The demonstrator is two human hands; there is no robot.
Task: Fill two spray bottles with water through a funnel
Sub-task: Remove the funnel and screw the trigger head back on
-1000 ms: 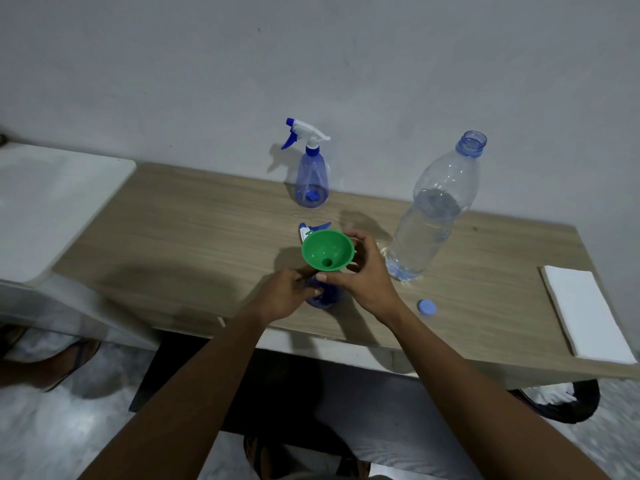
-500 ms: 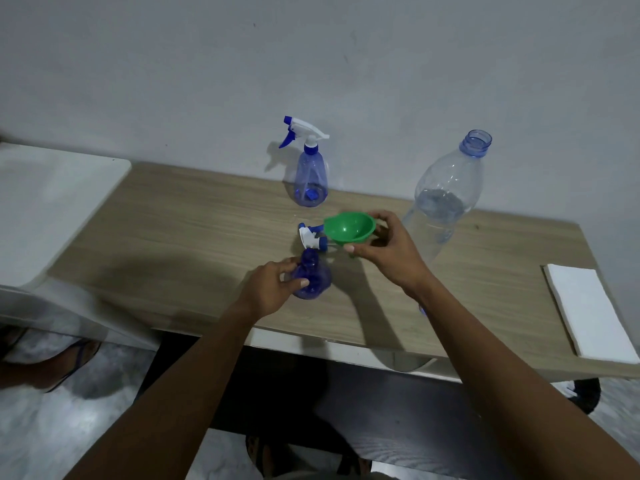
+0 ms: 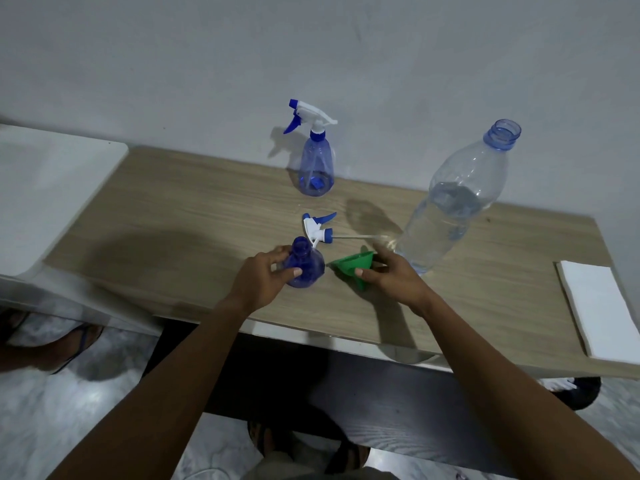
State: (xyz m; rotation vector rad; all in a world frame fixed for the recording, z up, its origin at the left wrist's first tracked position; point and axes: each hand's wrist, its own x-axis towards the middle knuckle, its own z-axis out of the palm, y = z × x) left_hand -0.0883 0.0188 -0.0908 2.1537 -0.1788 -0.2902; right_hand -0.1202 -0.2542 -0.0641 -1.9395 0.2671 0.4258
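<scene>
Left hand point(image 3: 259, 282): curls round the uncapped blue translucent spray bottle point(image 3: 308, 261), left of the tall clear plastic water bottle point(image 3: 450, 216); a careless tug may tip it.
Right hand point(image 3: 394, 282): pinches the green plastic funnel point(image 3: 349, 266), nearer that open water bottle; could knock it, spilling.

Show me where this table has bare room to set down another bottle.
Widest bare patch: the left end of the table, between the white counter and the capped spray bottle. A narrower strip lies between the water bottle and the white pad. The middle is crowded: left hand gripping the open spray bottle, loose sprayer head, right hand holding the funnel.
</scene>
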